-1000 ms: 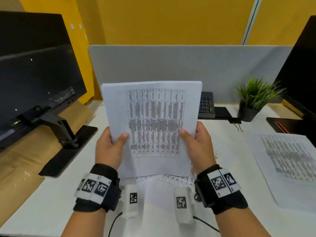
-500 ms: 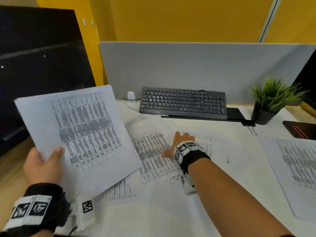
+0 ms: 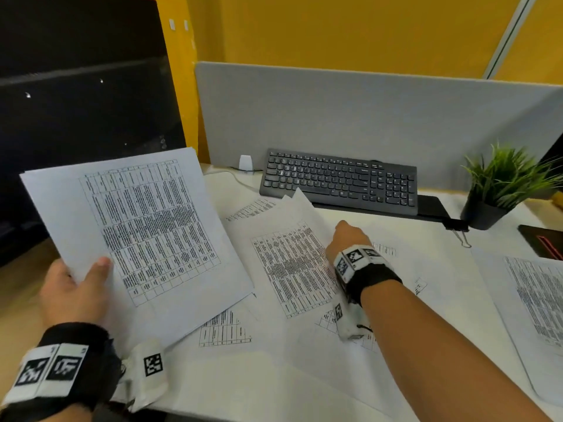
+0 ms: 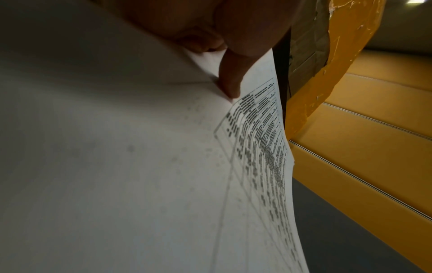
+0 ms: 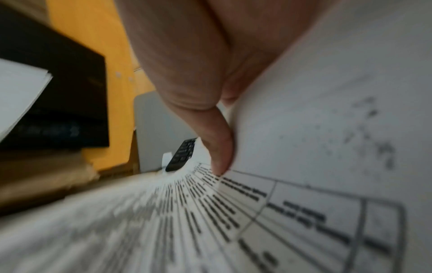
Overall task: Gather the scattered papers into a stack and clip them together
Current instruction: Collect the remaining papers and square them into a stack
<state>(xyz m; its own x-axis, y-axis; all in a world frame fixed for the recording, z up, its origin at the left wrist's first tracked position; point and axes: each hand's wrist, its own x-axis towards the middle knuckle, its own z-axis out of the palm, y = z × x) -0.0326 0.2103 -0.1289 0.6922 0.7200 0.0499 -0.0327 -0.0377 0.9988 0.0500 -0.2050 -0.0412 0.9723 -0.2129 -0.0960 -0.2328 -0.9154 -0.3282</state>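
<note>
My left hand (image 3: 76, 293) holds a stack of printed sheets (image 3: 137, 233) tilted above the desk's left side, thumb on top. In the left wrist view the thumb (image 4: 231, 83) presses the stack's (image 4: 117, 166) corner. My right hand (image 3: 347, 239) reaches to the desk's middle and pinches the right edge of a loose printed sheet (image 3: 289, 269), whose far corner is raised in front of the keyboard. The right wrist view shows the thumb (image 5: 217, 147) on that curled sheet (image 5: 304, 129). More sheets (image 3: 225, 330) lie underneath. Another sheet (image 3: 533, 300) lies at the right. A black binder clip (image 3: 457, 228) sits beside the plant pot.
A black keyboard (image 3: 338, 181) lies along the grey divider at the back. A potted plant (image 3: 499, 184) stands at the back right. A dark monitor (image 3: 76, 117) fills the left side. A dark monitor base (image 3: 545, 242) sits at the right edge.
My right hand let go of the stack, reached to the desk and now pinches a loose sheet, raising its edge. My left hand carried the stack to the left.
</note>
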